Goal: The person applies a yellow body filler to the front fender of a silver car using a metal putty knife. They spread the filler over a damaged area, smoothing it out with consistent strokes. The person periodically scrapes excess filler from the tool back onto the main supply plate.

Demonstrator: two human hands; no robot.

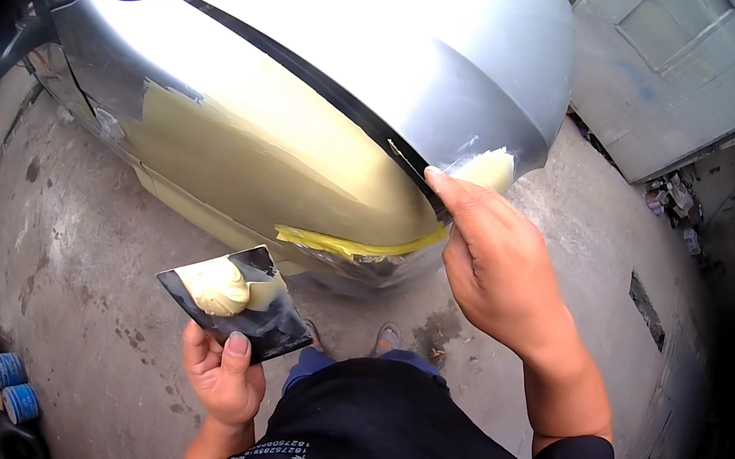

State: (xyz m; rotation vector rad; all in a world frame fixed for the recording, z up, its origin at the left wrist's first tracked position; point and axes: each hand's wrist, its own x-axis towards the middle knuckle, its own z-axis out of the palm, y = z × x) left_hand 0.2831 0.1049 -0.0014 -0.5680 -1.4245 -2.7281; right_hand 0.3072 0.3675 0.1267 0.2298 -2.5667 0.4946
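Note:
My left hand (221, 379) grips a dark flat board (274, 335) carrying a thick dollop of cream-yellow paste (222, 286). My right hand (489, 263) is curled, fingertips at the dark gap along the silver hood's (391, 22) edge; what it holds is hidden or too thin to name. Below that gap, the car's fender (254, 154) has a broad cream-yellow coating, with yellow masking tape (346, 245) along its lower front edge. A pale paste patch (484, 171) sits on the hood's corner just behind my right hand.
My sandalled feet stand on stained concrete floor (74, 260) below the car. A grey metal door or panel (671, 76) is at upper right, with clutter (679, 202) beside it. Blue cans (15, 390) lie at lower left. A dark slot (646, 307) marks the floor at right.

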